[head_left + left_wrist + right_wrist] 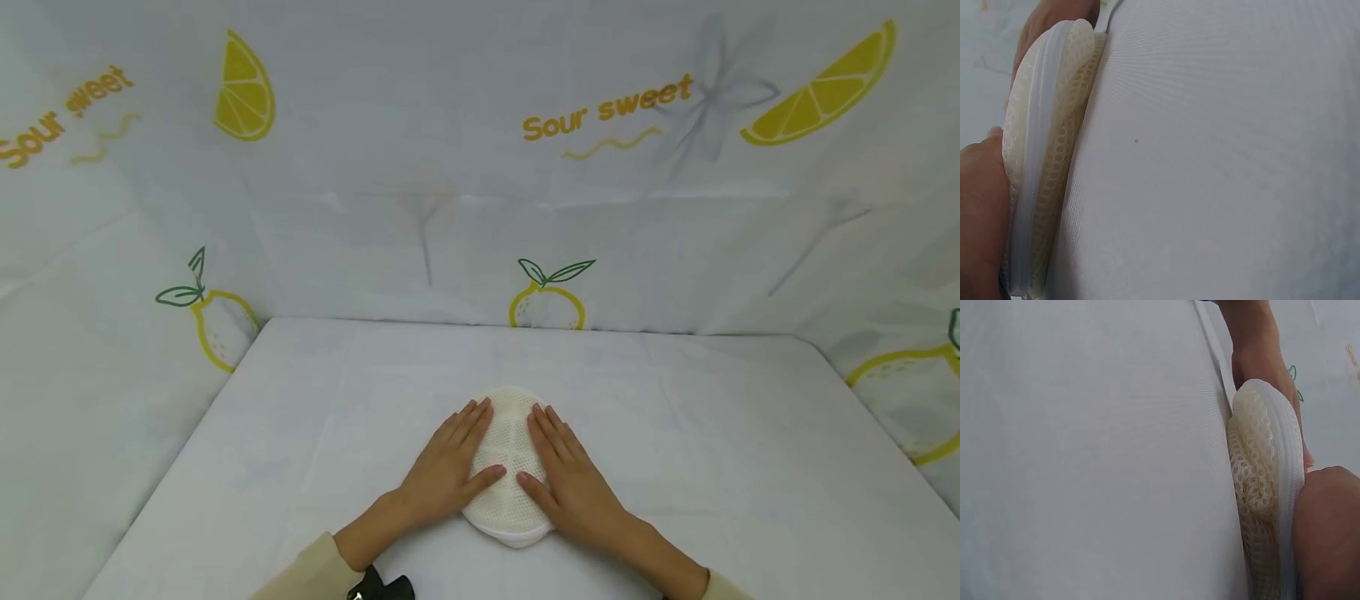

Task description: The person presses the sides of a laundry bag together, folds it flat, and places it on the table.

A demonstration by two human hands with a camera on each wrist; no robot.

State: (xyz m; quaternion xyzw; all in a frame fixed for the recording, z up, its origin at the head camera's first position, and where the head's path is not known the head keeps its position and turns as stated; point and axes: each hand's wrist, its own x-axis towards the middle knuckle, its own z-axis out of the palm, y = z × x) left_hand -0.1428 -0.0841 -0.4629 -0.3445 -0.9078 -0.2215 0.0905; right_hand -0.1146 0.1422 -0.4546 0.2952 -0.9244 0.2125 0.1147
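Observation:
A cream mesh laundry bag (510,504), round with a white zipper band along its edge, lies on the white-covered table in front of the person. My left hand (448,462) rests flat on its left side, fingers straight and thumb toward the middle. On the opposite side my right hand (573,479) lies the same way, the two thumb tips close together. Seen from the side in the left wrist view, the mesh bag (1069,119) is a low, padded shape with its zipper running round it. Coarse mesh folds of the bag (1254,469) show in the right wrist view.
White cloth covers the table (712,433). A white curtain (465,167) printed with lemons and lettering rises behind the table and along its sides. A black object (382,586) shows at the bottom edge, by the left sleeve (311,571).

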